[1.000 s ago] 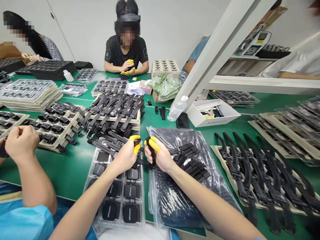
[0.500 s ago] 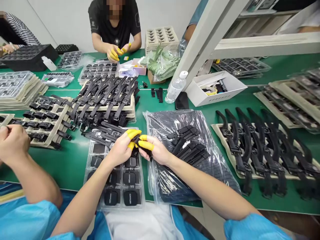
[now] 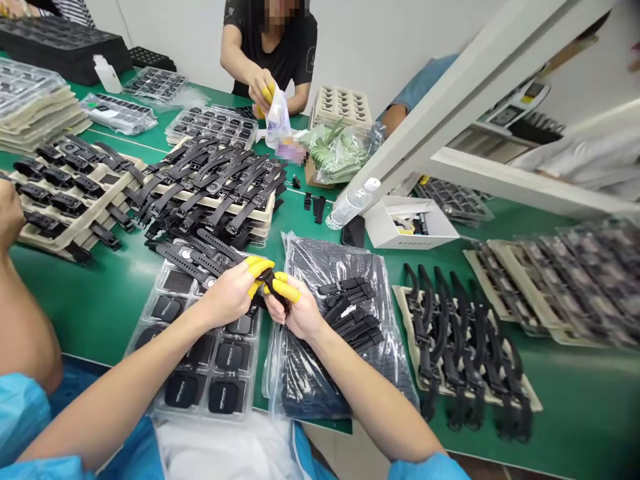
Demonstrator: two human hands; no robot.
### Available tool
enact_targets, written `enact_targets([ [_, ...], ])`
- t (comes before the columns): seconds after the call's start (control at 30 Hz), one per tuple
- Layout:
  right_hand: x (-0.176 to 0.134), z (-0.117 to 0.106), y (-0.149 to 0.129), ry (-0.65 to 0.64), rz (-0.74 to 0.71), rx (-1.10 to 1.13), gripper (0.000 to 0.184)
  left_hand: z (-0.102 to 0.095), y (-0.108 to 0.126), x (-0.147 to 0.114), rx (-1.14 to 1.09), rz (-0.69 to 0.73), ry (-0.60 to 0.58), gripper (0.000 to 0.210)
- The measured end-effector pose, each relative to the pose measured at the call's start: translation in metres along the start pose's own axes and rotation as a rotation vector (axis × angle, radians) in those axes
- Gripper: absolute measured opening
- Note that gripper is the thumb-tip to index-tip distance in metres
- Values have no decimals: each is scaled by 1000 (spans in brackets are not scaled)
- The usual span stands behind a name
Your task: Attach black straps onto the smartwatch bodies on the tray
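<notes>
Left hand [image 3: 231,292] and right hand [image 3: 300,313] pinch one black watch part [image 3: 271,280] between them, at least two yellow finger covers showing on each; the part is held above the gap between one clear tray [image 3: 205,395] and one plastic-wrapped pack [image 3: 310,380]; two black square boxes [image 3: 224,397] fill the tray's nearest row; straps [image 3: 356,328] on the pack overlap too much to count; beyond stand one bottle [image 3: 353,203] and one white box [image 3: 400,239], one dark phone [image 3: 353,232] lying between.
</notes>
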State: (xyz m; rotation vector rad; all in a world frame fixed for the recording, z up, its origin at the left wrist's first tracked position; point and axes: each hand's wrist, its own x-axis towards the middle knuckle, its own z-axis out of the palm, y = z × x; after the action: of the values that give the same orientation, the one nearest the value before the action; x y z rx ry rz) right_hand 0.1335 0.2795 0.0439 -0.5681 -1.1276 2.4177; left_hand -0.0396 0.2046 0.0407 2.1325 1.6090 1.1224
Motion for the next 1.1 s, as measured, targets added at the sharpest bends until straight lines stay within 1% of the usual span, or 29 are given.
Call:
enact_targets([
  [0.17, -1, 2, 1, 28, 9, -21, 42, 4, 0, -2, -46, -36, 17, 52],
  [0.3, 0, 2, 0, 1, 16, 23, 41, 3, 0, -3, -54, -54, 6, 50],
  [0.43, 0, 2, 0, -4, 5, 30, 41, 2, -1, -3, -33, -40, 8, 56],
  [0.6, 0, 2, 2, -14, -5, 8, 41, 1, 2, -2, -36, -26, 24, 51],
  [0.73, 1, 2, 2, -14, -7, 19, 41, 1, 2, -2, -53, -41, 28, 49],
  [0.9, 2, 2, 1, -15, 8, 66, 40, -1, 3, -3, -20, -67, 2, 51],
  [1.03, 2, 1, 0, 9, 11, 77, 40, -10, 10, -1, -77, -79, -58, 50],
  [1.1, 2, 0, 0, 19, 21, 77, 41, -14, 13, 0, -72, -72, -72, 48],
])
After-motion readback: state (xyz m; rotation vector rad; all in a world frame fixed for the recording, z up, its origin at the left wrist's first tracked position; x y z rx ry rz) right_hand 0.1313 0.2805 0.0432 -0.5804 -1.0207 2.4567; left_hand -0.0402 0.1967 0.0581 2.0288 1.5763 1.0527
